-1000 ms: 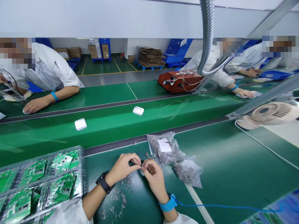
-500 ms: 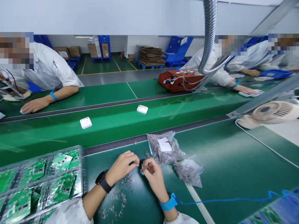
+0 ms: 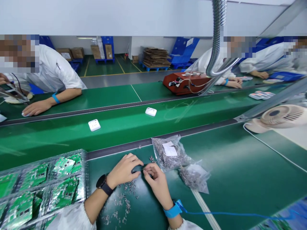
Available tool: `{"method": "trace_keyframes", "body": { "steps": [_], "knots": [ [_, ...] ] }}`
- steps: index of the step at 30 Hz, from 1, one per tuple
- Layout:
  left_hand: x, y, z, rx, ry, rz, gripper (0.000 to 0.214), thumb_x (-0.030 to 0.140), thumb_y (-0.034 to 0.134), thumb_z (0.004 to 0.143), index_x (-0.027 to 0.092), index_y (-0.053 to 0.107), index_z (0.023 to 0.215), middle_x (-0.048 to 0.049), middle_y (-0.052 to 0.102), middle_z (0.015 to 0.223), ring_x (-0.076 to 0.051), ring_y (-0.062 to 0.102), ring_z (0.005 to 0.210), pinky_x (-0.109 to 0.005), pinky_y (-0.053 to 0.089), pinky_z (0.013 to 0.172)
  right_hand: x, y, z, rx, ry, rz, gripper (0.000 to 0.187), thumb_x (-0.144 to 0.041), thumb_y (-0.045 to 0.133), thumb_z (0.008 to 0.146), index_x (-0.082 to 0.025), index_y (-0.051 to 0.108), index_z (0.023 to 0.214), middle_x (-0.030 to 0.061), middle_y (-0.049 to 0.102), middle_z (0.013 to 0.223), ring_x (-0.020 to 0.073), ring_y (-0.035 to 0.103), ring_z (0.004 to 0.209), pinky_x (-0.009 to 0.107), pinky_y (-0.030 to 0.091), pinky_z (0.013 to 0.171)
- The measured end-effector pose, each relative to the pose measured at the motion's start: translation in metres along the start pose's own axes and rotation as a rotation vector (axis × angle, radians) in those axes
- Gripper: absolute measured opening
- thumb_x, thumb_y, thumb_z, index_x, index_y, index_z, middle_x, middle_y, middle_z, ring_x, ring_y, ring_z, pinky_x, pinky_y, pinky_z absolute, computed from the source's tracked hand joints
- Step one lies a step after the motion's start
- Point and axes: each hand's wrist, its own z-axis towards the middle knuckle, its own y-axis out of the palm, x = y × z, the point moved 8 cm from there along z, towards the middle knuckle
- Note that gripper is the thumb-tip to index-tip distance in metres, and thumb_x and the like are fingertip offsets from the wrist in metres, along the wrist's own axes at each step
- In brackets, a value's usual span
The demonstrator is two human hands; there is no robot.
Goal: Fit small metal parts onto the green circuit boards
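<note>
Over the green worktop [image 3: 236,166], my left hand [image 3: 126,170] has its thumb and index finger apart, and no object shows between them. Its index fingertip comes close to the fingertips of my right hand [image 3: 157,182]. My right thumb and index finger are pinched on a tiny metal part [image 3: 143,168], too small to make out fully. Loose small metal parts [image 3: 123,204] lie scattered below my left hand. A few more metal parts [image 3: 151,158] sit just beyond my right hand, beside a labelled clear bag [image 3: 159,150] full of such pieces.
A smaller bag [image 3: 192,179] lies right of my hands. At left, a clear tray [image 3: 82,156] holds green circuit boards [image 3: 63,188]. White plastic housings [image 3: 94,125] rest on the green conveyor belt [image 3: 120,123]. A fan [image 3: 278,115] stands at right. Co-workers sit opposite.
My left thumb has spread from its index finger, which were together before. The white housings have shifted right along the belt. A co-worker's hand at right has drawn back from white pieces.
</note>
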Motion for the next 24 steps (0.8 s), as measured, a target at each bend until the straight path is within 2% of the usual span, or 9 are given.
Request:
{"method": "trace_keyframes", "body": {
  "steps": [3,6,9,14,19,24],
  "knots": [
    [0.004,0.001,0.001,0.009,0.018,-0.126,0.022,0.021,0.062,0.098,0.024,0.07,0.118,-0.0038,0.074,0.114,-0.023,0.063,0.107,-0.035,0.046,0.094,-0.001,0.0,0.0,0.002,-0.004,0.03,0.028,-0.048,0.076,0.09,-0.023,0.066,0.095,0.0063,0.071,0.09,0.0228,0.068,0.084,0.033,0.057,0.077],
    [0.002,0.002,0.002,0.034,-0.006,-0.185,0.017,0.023,0.057,0.102,0.024,0.072,0.111,-0.0028,0.077,0.108,-0.021,0.066,0.101,-0.032,0.048,0.09,-0.001,0.0,-0.001,0.01,-0.009,0.057,0.027,-0.048,0.077,0.09,-0.023,0.066,0.097,0.0064,0.071,0.093,0.0229,0.07,0.088,0.034,0.058,0.08],
    [0.0,0.002,0.002,0.055,-0.038,-0.206,0.014,0.021,0.06,0.1,0.024,0.073,0.104,-0.0015,0.078,0.103,-0.02,0.067,0.098,-0.03,0.049,0.086,-0.002,0.0,-0.001,0.016,-0.027,0.075,0.026,-0.045,0.078,0.089,-0.023,0.067,0.097,0.0054,0.07,0.092,0.0222,0.07,0.088,0.032,0.059,0.081],
    [0.002,-0.003,0.001,0.1,-0.059,-0.169,0.013,0.017,0.062,0.095,0.024,0.072,0.1,-0.0006,0.077,0.098,-0.02,0.067,0.094,-0.029,0.048,0.084,-0.006,-0.005,-0.002,0.076,-0.089,0.07,0.018,-0.039,0.077,0.091,-0.023,0.068,0.094,0.0036,0.067,0.09,0.0198,0.069,0.084,0.03,0.059,0.077],
    [0.003,0.003,0.002,0.074,-0.037,-0.078,0.009,0.019,0.062,0.094,0.024,0.07,0.097,-0.0006,0.075,0.095,-0.021,0.066,0.09,-0.03,0.046,0.082,-0.014,-0.008,-0.002,0.115,-0.179,-0.014,0.014,-0.034,0.074,0.092,-0.022,0.069,0.087,0.0047,0.062,0.094,0.0191,0.066,0.083,0.028,0.056,0.07],
    [0.002,0.004,0.002,0.063,-0.023,-0.055,0.009,0.021,0.06,0.097,0.023,0.069,0.098,-0.0014,0.074,0.097,-0.021,0.065,0.091,-0.03,0.045,0.081,-0.008,-0.008,0.0,0.11,-0.122,0.003,0.018,-0.038,0.076,0.091,-0.022,0.069,0.089,0.0055,0.065,0.094,0.0201,0.068,0.082,0.03,0.057,0.07]
  ]
}}
